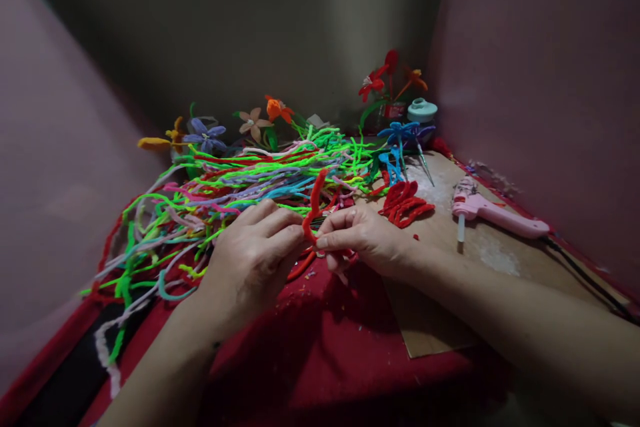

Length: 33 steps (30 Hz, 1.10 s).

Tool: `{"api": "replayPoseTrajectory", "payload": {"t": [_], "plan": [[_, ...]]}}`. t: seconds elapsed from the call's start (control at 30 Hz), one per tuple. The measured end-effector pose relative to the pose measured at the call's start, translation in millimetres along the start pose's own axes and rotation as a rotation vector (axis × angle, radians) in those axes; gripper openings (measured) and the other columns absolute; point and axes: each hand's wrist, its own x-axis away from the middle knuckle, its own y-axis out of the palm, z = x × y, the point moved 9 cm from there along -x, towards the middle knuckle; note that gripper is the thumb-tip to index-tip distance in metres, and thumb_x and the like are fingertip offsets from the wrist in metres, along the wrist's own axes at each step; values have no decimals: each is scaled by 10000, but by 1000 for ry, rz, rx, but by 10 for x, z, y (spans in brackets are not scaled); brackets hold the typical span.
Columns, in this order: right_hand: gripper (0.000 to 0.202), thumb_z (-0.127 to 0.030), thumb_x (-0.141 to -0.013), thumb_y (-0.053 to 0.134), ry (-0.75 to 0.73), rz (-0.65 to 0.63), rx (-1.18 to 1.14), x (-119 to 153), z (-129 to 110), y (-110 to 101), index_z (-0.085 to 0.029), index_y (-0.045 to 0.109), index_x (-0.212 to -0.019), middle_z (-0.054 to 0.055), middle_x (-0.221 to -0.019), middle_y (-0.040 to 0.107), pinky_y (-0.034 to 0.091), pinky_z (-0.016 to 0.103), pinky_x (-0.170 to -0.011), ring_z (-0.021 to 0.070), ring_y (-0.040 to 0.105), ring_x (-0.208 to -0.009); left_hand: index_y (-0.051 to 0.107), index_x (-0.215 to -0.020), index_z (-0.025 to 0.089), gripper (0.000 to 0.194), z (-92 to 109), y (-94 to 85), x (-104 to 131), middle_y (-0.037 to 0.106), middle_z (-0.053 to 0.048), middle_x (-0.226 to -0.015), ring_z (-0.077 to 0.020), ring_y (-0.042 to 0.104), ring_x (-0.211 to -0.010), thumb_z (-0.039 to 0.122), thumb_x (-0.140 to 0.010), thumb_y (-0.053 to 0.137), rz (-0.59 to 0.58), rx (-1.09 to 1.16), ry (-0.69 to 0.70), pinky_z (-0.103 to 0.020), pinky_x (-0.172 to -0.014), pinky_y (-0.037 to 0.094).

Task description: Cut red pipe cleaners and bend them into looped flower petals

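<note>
Camera feed, quick pass. Both my hands are closed in narrow pinches on one bent red fuzzy stem (pixel 316 203), held up over the near edge of the pile: left hand (pixel 255 240) on its left side, right hand (pixel 363 240) at its lower bend. The top end sticks up above the fingers.

Containers: rear right, a small clear jar (pixel 394 110) with a red band; red flowers (pixel 371 85) and an orange flower (pixel 416 79) rise on stems at it, seemingly standing in it. Contents lower down too dim to read. Just right of it, a pale teal round-topped item (pixel 423 110), maybe a lidded container; can't see inside. Rear left, a yellow-orange flower (pixel 175 135) and a lavender flower (pixel 205 136) stand up behind the pile; whatever holds them is mostly hidden.

Multicolored fuzzy stems (pixel 260 173) lie loose in a heap across the red-covered surface (pixel 320 360), not in any bin I can see. Right of the heap, a bunch of red loops (pixel 406 205) and blue flowers (pixel 399 132). Pink glue gun (pixel 500 215) lies on the brown board (pixel 430 327), a glue stick (pixel 461 233) poking out, black cord (pixel 585 273) running right.
</note>
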Motion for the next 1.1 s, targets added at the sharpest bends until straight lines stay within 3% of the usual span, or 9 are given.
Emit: {"api": "replayPoseTrajectory", "payload": {"t": [0.3,0.43,0.5,0.57,0.7,0.8,0.93,1.03,1.1], "plan": [[124,-188,-682,610,-10,-15,28,-5,-8,23,-123,558,-590,-19,-459,565,345,199,-375,63,426,-335,559,-731,162,104,-15,23,-6,607,-41,-799,-161,460,-741,162,-832,534,-46,81,-18,-316,-677,356],[150,-180,-719,544,-104,15,259,21,-56,28,-144,534,-575,-16,-472,549,376,218,-406,90,468,-378,576,-679,154,168,19,45,-12,599,-37,-706,-154,467,-686,171,-831,508,-81,134,-71,-310,-644,353],[166,-144,-731,512,-292,93,569,85,-203,47,-143,539,-567,-6,-494,545,363,218,-442,92,481,-429,597,-665,152,170,-35,63,-6,592,-28,-662,-143,468,-640,173,-808,508,-95,232,-193,-295,-612,351],[167,-120,-742,492,-586,200,910,237,-413,153,-133,566,-593,18,-539,563,363,237,-496,108,496,-500,623,-675,149,142,-201,158,54,575,-11,-613,-125,464,-583,196,-772,531,-129,454,-453,-267,-562,347],[210,-113,-801,457,-1063,308,1352,581,-580,469,-121,594,-643,48,-564,580,356,287,-544,137,489,-545,592,-578,136,109,-352,607,315,487,23,-489,-77,396,-460,226,-630,624,-222,1195,-1018,-225,-466,293],[212,-109,-818,456,-1229,332,1487,721,-597,585,-141,604,-670,43,-568,591,345,303,-551,143,482,-548,457,-426,156,223,-187,799,300,364,37,-394,-59,298,-386,241,-575,598,-266,1685,-1097,-230,-418,232],[170,-123,-817,478,-1096,399,1239,678,-712,403,-150,615,-720,47,-617,623,384,288,-575,137,519,-581,532,-487,139,200,-274,697,264,419,31,-411,-64,350,-391,248,-601,656,-118,1620,-1091,-226,-420,277],[149,-167,-818,506,-730,393,765,446,-667,73,-153,610,-713,27,-618,615,415,249,-560,115,537,-573,642,-696,149,123,-460,399,257,601,-1,-609,-104,519,-527,262,-677,688,117,1287,-1014,-237,-514,406],[137,-214,-808,535,-511,315,462,298,-531,-33,-151,603,-707,18,-610,612,433,239,-554,112,552,-567,665,-805,178,111,-488,157,199,649,-21,-779,-148,590,-708,245,-718,675,242,1057,-839,-276,-655,468]]}}
